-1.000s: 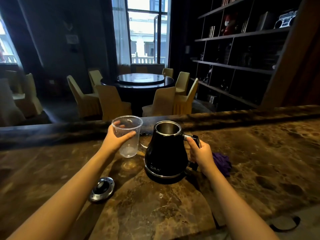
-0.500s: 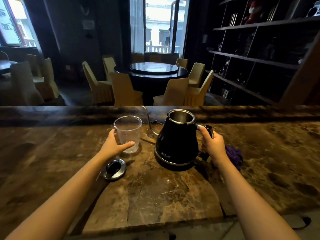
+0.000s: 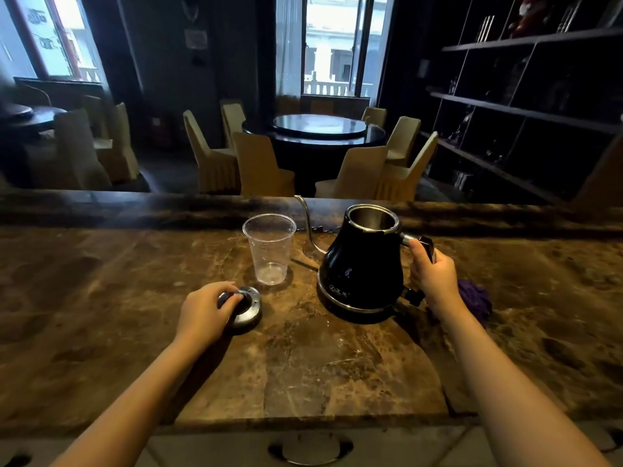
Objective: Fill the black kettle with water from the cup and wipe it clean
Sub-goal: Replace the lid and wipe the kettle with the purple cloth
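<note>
Head view, down on brown marble counter (image 3: 303, 372); black gooseneck kettle (image 3: 362, 264), uncovered, steadied by right hand (image 3: 435, 278) clenched round handle; left of kettle, clear plastic cup (image 3: 269, 249), seemingly emptied; nearer, left hand (image 3: 204, 313) fingers curled onto round metal lid (image 3: 245, 310), likely for recapping; purple cloth (image 3: 475, 298) right of kettle, ready for wiping.
</note>
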`<state>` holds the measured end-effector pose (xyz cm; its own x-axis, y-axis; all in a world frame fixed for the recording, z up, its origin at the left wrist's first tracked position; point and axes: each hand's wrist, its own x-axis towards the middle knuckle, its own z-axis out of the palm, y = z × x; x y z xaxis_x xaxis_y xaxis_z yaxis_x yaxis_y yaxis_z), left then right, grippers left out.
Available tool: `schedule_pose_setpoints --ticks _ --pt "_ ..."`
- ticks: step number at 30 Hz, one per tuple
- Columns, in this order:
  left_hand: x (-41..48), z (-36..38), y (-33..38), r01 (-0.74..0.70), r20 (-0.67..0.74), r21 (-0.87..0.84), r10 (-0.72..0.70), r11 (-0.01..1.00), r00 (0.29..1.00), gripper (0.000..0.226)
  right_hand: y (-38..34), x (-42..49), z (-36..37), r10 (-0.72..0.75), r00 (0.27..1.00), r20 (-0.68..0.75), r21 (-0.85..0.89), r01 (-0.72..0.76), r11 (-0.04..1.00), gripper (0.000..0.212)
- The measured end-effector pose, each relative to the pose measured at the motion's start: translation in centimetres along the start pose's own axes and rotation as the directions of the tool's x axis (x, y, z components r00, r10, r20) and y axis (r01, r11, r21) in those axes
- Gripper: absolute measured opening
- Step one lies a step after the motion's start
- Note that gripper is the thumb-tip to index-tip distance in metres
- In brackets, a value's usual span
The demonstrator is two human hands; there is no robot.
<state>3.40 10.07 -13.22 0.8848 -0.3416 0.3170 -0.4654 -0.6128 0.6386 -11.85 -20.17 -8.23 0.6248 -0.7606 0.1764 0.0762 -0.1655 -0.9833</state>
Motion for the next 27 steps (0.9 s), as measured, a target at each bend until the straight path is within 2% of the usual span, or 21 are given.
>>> schedule_pose_setpoints --ticks 3,7,10,14,19,27 --pt "0.5 -0.7 2.1 -0.093 -0.089 -0.142 0.08 0.986 0.993 0.023 0.0 0.1 -0.1 -0.01 1.0 0.008 -0.004 0.01 1.0 0.03" --pt "2.7 -1.4 9.2 -0.194 -0.189 -0.391 0.128 0.899 0.974 0.018 0.0 0.2 -0.2 -0.008 1.0 0.004 -0.009 0.008 1.0 0.028" --pt "5.5 -0.7 15.2 -0.22 -0.183 -0.489 0.148 0.844 0.972 0.015 0.1 0.3 -0.4 -0.005 1.0 0.004 -0.011 0.005 1.0 0.031" --pt "8.6 2.0 20.9 -0.279 -0.013 -0.404 0.3 0.871 0.954 0.015 0.2 0.6 -0.5 -0.007 1.0 0.006 0.001 0.007 1.0 0.028" --pt "9.9 5.6 22.2 -0.34 0.205 -0.241 0.39 0.909 0.898 0.015 0.0 0.5 -0.4 -0.016 0.999 0.038 0.042 0.014 0.999 0.019" --pt "10.1 5.8 22.3 -0.326 0.297 -0.276 0.403 0.904 0.866 0.02 -0.1 0.5 -0.6 0.033 0.998 0.063 0.067 -0.037 0.997 0.022"
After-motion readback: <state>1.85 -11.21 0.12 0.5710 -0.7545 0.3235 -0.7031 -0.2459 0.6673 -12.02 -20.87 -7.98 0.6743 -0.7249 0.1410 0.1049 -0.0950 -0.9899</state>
